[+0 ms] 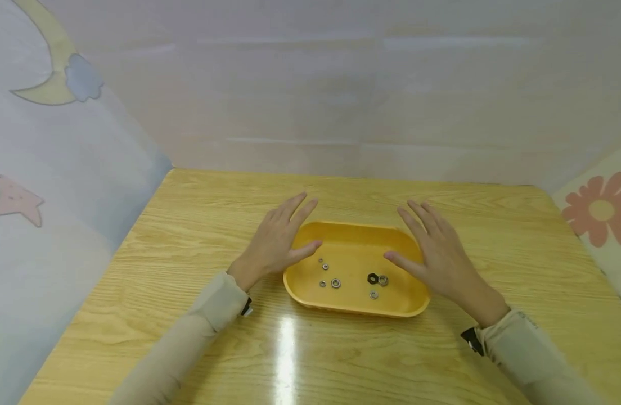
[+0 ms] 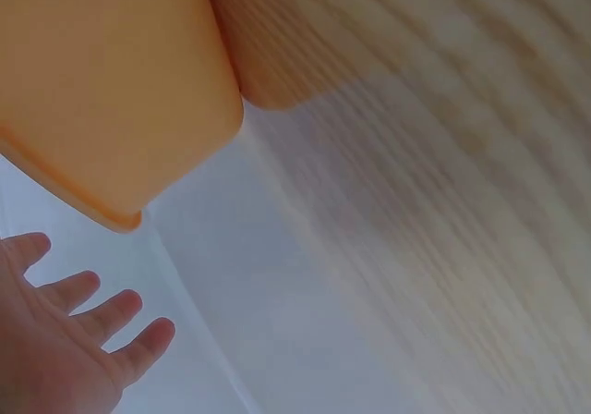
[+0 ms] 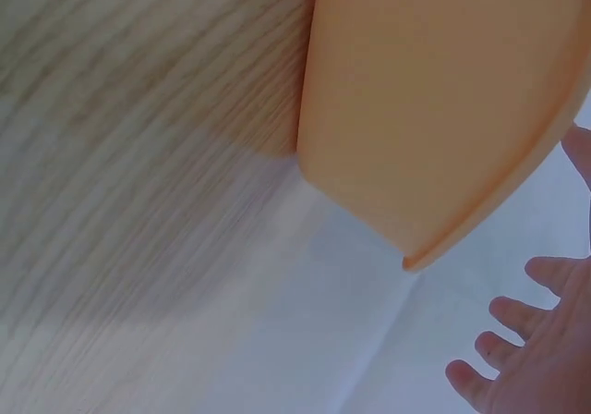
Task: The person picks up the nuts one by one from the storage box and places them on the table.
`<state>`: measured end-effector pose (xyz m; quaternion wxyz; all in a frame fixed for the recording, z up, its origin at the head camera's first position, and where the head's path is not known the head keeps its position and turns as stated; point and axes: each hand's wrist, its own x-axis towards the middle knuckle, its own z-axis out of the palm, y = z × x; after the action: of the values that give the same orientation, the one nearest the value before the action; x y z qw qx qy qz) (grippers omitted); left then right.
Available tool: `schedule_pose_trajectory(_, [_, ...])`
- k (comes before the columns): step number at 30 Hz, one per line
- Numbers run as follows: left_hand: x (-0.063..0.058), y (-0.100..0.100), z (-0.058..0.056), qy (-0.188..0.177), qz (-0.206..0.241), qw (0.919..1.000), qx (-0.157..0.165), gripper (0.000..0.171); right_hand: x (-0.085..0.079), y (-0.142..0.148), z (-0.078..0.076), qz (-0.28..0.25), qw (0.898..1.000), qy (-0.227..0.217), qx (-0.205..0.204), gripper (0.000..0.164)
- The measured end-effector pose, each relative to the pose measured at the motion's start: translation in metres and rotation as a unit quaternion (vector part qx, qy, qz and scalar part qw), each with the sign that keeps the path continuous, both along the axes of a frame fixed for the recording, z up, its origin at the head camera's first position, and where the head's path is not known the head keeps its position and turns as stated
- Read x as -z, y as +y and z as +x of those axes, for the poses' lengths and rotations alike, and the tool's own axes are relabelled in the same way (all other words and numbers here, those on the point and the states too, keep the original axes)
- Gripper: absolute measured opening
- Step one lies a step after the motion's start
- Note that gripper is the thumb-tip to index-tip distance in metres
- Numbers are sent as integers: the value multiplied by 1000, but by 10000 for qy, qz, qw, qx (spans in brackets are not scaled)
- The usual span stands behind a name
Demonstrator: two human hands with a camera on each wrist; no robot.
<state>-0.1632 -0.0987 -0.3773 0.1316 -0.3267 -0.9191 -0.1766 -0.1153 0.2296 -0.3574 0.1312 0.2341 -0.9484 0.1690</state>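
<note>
A yellow oval plastic tray (image 1: 356, 308) sits on the table, and several metal nuts lie on its floor. To the left are a larger silver nut (image 1: 336, 283) and smaller ones; to the right, a black nut (image 1: 373, 278) touches or nearly touches a silver nut (image 1: 383, 280), with another nut (image 1: 373, 295) below. My left hand (image 1: 276, 239) hovers at the tray's left end, fingers spread and holding nothing. Over the right end my right hand (image 1: 442, 256) is likewise spread and holds nothing. Both wrist views show the tray's outer wall (image 2: 111, 72) with the fingers apart from it.
The wood-grain table (image 1: 214, 202) extends on every side of the tray. A pale wall covering (image 1: 310, 101) rises at the back edge. Printed side panels stand left and right, one with a moon (image 1: 54, 56), the other with a flower (image 1: 601, 210).
</note>
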Motion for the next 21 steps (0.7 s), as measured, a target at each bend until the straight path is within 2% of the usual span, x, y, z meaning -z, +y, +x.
schedule_pose_trajectory(13, [-2, 3, 17, -604, -361, 9974, 143, 79, 5, -8, 9, -49, 9997, -6, -253, 87])
schedule_pose_trajectory(21, [1, 8, 24, -866, -423, 9952, 178, 81, 9, -11, 11, -65, 9991, 106, -396, 85])
